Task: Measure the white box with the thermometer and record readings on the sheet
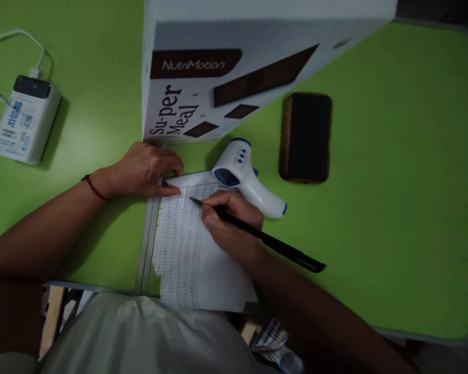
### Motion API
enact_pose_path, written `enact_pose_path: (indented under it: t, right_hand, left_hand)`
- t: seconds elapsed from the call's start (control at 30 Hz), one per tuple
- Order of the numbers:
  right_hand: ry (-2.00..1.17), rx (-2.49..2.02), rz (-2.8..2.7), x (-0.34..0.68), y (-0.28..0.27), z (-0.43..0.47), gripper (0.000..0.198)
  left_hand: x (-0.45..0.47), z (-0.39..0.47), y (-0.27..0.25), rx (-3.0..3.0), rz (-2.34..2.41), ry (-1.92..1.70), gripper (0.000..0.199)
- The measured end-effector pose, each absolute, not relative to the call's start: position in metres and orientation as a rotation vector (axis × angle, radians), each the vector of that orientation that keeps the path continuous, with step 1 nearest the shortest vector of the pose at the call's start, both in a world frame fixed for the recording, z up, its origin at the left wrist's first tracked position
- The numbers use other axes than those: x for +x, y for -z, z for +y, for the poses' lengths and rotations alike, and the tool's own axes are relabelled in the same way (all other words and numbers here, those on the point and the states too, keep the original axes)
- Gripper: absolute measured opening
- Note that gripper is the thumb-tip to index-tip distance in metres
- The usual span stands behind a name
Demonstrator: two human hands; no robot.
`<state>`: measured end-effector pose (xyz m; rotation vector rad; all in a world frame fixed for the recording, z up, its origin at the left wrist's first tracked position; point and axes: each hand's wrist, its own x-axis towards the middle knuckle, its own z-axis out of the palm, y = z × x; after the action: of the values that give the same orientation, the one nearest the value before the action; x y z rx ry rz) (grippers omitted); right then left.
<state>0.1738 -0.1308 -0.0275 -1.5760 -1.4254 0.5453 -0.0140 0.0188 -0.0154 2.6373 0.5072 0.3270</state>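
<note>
My right hand [234, 221] is closed around a black pen [281, 244]. Its tip meets a sheet of paper [218, 275] covered on its left part with dense rows of small handwriting. The paper's lower end reaches over the table's near edge. At the upper left corner of the sheet rests my left hand [150, 169], thumb on the paper and apart from the bent index finger. Just beyond the writing hand, a white and blue infrared thermometer [253, 179] lies on its side across the top of the paper.
A large white box [195, 36] with NutriMotion printing stands behind the hands. Right of it lies a black phone-like device [306, 137] with a brown edge. A white power bank [27, 119] with a plugged-in cable sits far left on the green table [393, 208]. A metal seam [146, 254] runs beside the paper.
</note>
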Motion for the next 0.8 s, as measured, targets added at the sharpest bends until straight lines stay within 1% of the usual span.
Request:
enact_pose_path:
  t: [0.17, 0.4, 0.63, 0.8]
  right_hand:
    - [-0.505, -1.542, -1.408, 0.1728, 0.0262, -0.1293, 0.013]
    - [-0.55, -1.545, -1.414, 0.1733, 0.0249, -0.1298, 0.01]
    - [-0.587, -1.458, -1.539, 0.1759, 0.0216, -0.1292, 0.013]
    - [-0.601, -1.472, -1.562, 0.177, 0.0238, -0.1302, 0.012]
  left_hand:
    - [-0.0137, 0.0187, 0.0148, 2.65, 0.524, -0.32, 0.033]
    - [-0.0134, 0.0186, 0.013, 2.655, 0.519, -0.318, 0.032]
    - [-0.0132, 0.0193, 0.0141, 2.652, 0.514, -0.317, 0.037]
    - [-0.0133, 0.0187, 0.0143, 2.648, 0.515, -0.32, 0.036]
